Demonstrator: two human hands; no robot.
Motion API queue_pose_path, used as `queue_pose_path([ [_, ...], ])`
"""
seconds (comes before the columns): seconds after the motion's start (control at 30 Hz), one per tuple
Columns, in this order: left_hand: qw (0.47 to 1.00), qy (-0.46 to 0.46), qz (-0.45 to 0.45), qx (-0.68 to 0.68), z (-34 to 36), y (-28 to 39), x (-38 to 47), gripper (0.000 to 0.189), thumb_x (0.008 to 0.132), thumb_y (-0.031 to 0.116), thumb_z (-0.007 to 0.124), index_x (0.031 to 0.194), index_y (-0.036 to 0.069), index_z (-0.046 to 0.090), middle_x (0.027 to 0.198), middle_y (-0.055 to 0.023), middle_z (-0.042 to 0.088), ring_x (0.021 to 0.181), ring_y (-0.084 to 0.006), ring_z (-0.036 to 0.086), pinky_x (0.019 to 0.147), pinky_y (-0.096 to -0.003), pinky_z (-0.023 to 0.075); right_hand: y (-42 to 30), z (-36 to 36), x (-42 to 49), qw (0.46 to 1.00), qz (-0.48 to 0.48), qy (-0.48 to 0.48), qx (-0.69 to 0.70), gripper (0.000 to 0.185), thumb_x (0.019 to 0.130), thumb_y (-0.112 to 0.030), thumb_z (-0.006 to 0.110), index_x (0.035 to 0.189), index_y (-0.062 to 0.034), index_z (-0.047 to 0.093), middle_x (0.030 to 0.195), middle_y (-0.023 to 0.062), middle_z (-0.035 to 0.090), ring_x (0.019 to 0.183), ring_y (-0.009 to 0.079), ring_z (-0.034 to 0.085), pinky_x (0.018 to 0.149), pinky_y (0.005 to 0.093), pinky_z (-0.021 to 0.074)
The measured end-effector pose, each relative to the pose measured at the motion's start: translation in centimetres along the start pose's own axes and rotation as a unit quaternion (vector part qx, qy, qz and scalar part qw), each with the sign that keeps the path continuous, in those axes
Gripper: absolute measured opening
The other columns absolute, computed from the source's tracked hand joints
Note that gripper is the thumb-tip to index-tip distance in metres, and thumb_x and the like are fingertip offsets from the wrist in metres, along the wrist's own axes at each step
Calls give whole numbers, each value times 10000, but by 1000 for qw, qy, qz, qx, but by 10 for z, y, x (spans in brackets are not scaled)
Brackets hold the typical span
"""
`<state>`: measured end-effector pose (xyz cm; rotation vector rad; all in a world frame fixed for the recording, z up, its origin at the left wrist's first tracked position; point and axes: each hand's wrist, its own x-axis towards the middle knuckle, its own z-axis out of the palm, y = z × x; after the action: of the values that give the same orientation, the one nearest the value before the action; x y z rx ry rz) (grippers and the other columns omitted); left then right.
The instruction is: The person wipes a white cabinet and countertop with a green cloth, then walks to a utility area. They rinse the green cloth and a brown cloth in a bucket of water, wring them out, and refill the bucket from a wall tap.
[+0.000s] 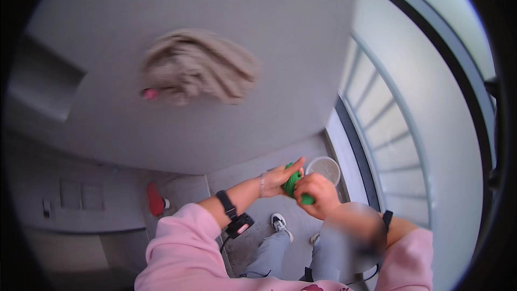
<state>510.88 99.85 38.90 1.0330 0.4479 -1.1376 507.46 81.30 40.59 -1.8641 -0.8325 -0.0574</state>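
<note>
A bundle of green cord (290,186) is wound up between my two hands, in front of my body. My left hand (278,180) cradles it from the left side, thumb raised along its upper edge. From the right, my right hand (317,195) closes its fingers over the bundle, and a green end (307,199) pokes out below the fist. Part of the cord is hidden behind the right fingers. Below both hands are my legs and a black-and-white shoe (278,222) on the floor.
Just beyond my right hand, a whitish round bucket (323,169) stands by the window frame. Railing bars (383,121) run along the glass on the right. A blurred beige cloth (202,66) is against the grey wall (282,28). A red object (155,199) is at left.
</note>
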Motion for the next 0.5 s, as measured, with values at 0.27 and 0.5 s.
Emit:
queue_pose_path([
  [0.27, 961, 48, 270, 42, -91, 183, -280, 377, 848, 70, 654, 1172, 92, 462, 1088, -73, 555, 1005, -210, 599, 827, -377, 537, -54, -56, 313, 981, -139, 82, -107, 663, 678, -252, 810, 1231, -77, 489, 1262, 155, 507, 1177, 365, 489, 1004, 439, 387],
  [0.5, 565, 379, 729, 77, -155, 408, -366, 434, 868, 98, 642, 1236, 102, 413, 1120, -83, 531, 1071, -211, 557, 916, -328, 463, 57, -63, 574, 974, 36, 142, -170, 786, 597, -206, 855, 1276, -167, 460, 1345, 166, 357, 1182, 358, 468, 1007, 440, 407],
])
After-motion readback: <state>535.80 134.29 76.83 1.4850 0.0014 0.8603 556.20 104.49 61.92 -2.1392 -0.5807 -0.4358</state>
